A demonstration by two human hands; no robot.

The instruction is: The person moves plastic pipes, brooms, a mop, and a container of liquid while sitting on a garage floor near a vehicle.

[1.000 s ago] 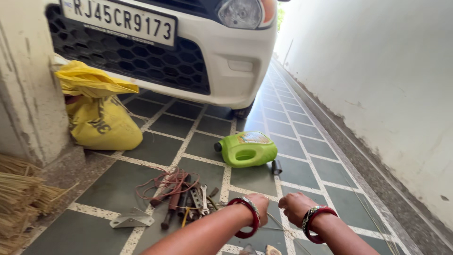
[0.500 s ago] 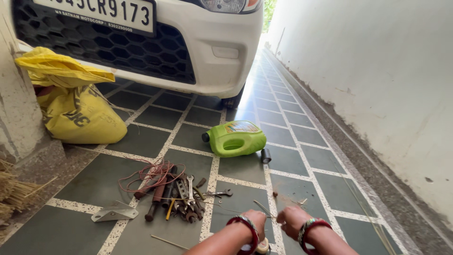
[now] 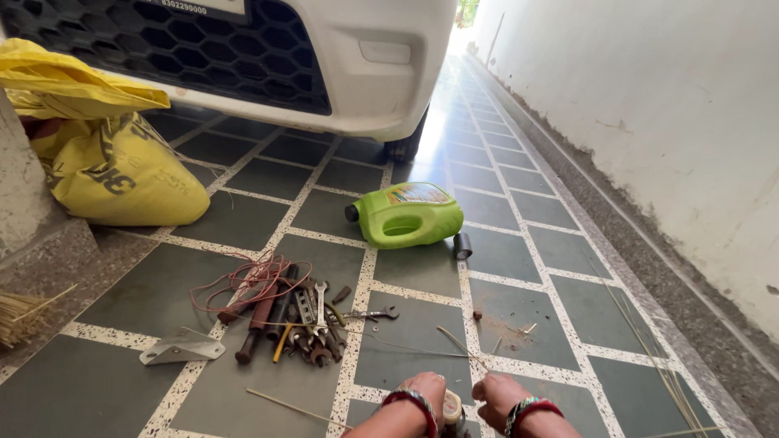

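Bottom centre: left hand [image 3: 423, 389] and right hand [image 3: 495, 391] both pinch a thin straw [image 3: 456, 341] over the small spool [image 3: 451, 407]. Step: tying; next needs a steady pull.

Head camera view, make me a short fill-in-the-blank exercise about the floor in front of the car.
1. The jug lying on its side on the tiled floor is bright ____.
2. The sack leaning by the pillar is ____.
3. The pile of wrenches and other tools lies to the ____ of the jug's cap in the picture.
4. Both hands, left and right, wear red ____ at the wrist.

Missing words: green; yellow; left; bangles
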